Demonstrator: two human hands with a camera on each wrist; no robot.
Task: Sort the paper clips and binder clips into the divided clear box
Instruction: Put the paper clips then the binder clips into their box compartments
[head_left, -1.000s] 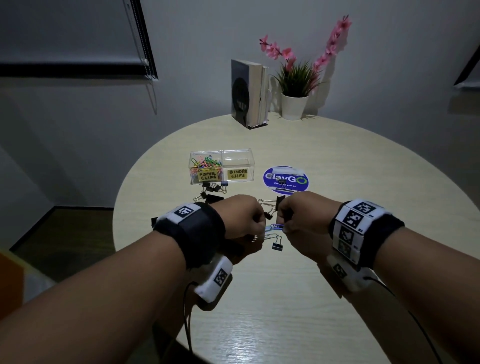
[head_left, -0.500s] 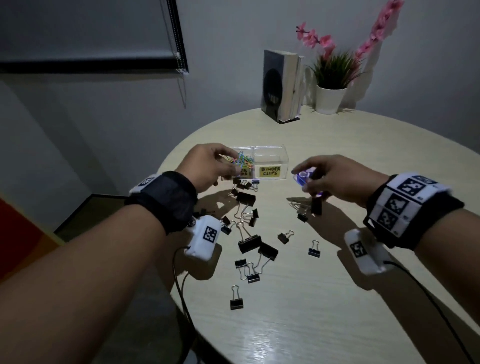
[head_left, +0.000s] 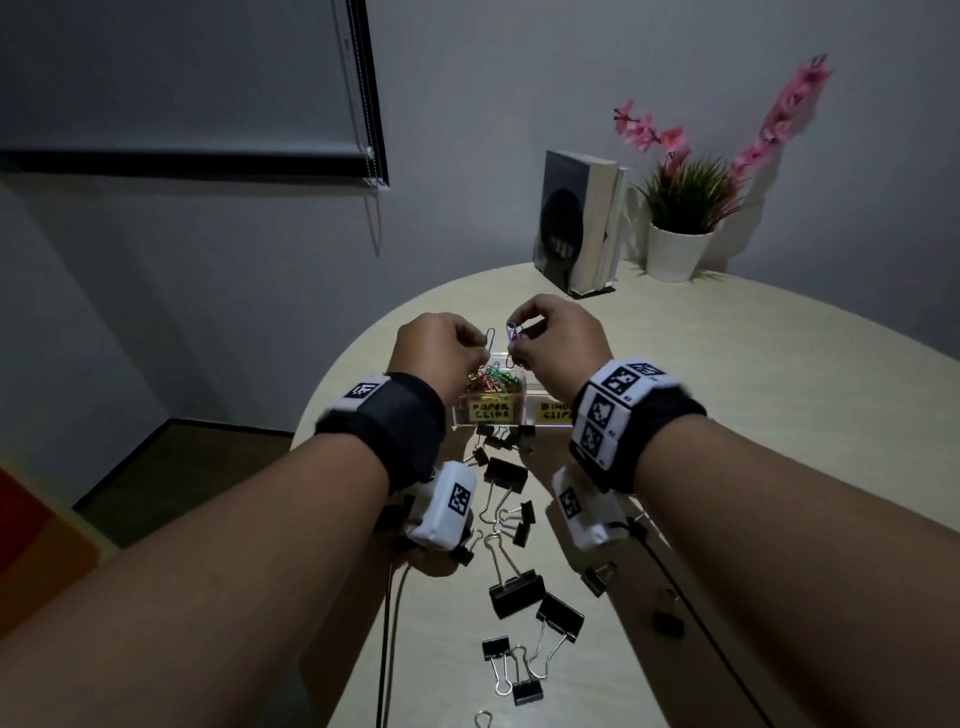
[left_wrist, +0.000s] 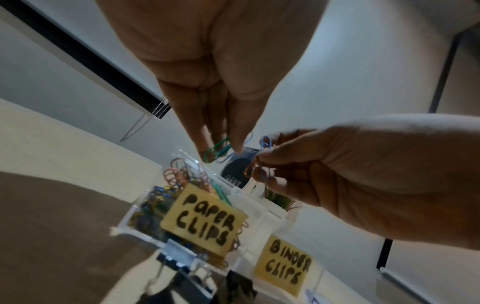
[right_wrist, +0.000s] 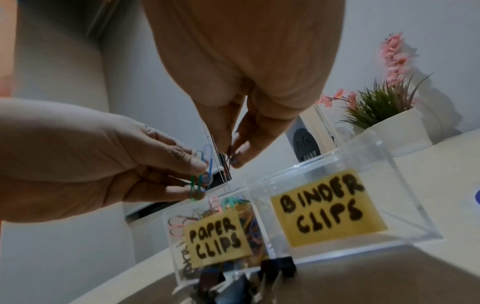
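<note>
The divided clear box (head_left: 462, 415) stands on the round table, with the compartment labelled PAPER CLIPS (left_wrist: 205, 220) full of coloured clips. The compartment labelled BINDER CLIPS (right_wrist: 322, 205) looks empty. Above the paper-clip side, my left hand (head_left: 485, 345) pinches green and blue paper clips (left_wrist: 217, 151). Close to its right, my right hand (head_left: 517, 338) pinches a blue and a pink paper clip (left_wrist: 266, 144). Several black binder clips (head_left: 514, 592) lie scattered on the table in front of the box, under my wrists. A silver paper clip (head_left: 483, 719) lies near the front edge.
A book (head_left: 576, 223) in a stand and a white potted plant (head_left: 680, 228) with pink flowers stand at the back of the table. The table's left edge (head_left: 322, 395) runs close to the box. Cables hang from both wrist cameras.
Both hands have moved from the scattered clips up to the box and now hold paper clips over its left compartment. The head view has shifted, bringing the box closer.
</note>
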